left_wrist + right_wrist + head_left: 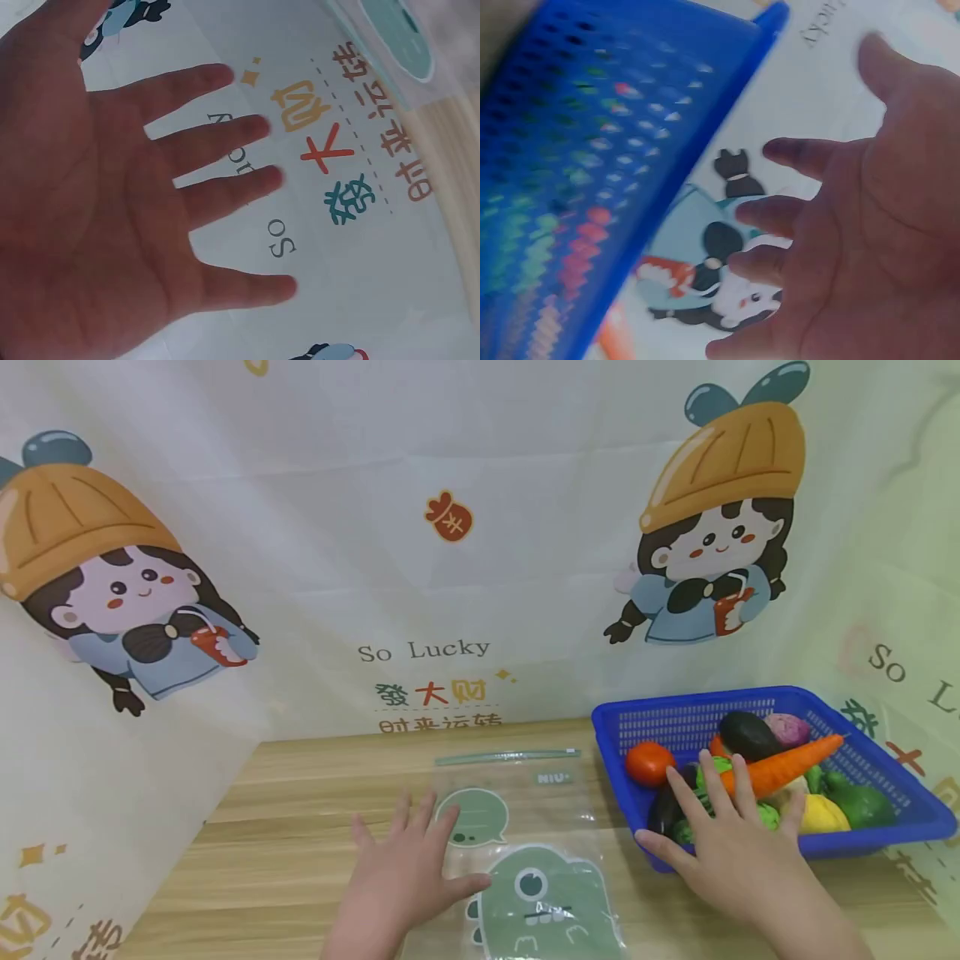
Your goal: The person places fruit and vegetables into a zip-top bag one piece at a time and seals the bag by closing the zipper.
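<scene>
My left hand [405, 877], fingers spread, hovers over the left side of a clear zip bag [525, 810] printed with a green dinosaur. In the left wrist view the palm of that hand [112, 195] shows with nothing in it. On the right, my right hand [738, 852] has its fingers spread over the near left part of a blue plastic basket [885, 837]. The basket holds a carrot [787, 768], a tomato [649, 764], a yellow lemon-like piece [825, 814] and several other vegetables. The right wrist view shows the bare palm of my right hand [885, 217] beside the basket wall [652, 112].
The bag lies flat on a wood-grain table [277, 827], its slider strip [506, 757] toward the back. A printed cloth [330, 527] with cartoon figures hangs behind the table and along both sides. The basket stands near the right-hand cloth.
</scene>
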A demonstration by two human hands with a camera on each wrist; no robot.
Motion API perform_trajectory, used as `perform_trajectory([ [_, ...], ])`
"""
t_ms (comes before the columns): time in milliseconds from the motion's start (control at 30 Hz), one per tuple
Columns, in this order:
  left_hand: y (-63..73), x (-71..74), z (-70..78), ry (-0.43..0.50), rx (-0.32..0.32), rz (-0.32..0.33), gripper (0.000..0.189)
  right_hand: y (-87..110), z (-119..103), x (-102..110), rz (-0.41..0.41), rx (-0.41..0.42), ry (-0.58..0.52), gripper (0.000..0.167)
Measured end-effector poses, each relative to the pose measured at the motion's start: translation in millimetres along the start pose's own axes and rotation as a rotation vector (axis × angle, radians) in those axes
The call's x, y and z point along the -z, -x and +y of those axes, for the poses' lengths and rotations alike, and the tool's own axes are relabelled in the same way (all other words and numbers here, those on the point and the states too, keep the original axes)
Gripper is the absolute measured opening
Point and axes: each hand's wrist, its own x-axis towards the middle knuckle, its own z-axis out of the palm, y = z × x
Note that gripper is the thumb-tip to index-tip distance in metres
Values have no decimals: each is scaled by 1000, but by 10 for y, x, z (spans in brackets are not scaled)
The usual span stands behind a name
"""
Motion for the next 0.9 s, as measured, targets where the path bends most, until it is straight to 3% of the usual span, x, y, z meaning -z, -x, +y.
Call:
perform_trajectory([
  [133,-128,68,19,40,34,-61,88,-117,-190,116,-41,38,19,103],
  [267,-247,86,-29,91,53,-87,70,-214,-431,199,-52,115,-33,98],
  [500,-417,-94,-252,180,92,-101,28,-219,-623,322,-59,168,-63,88],
  [733,-560,-438,-350,118,187,-148,46,-177,-677,374,-113,164,-62,87],
  [900,-594,-557,-381,116,220,-183,48,-113,-692,401,-109,176,-72,86],
])
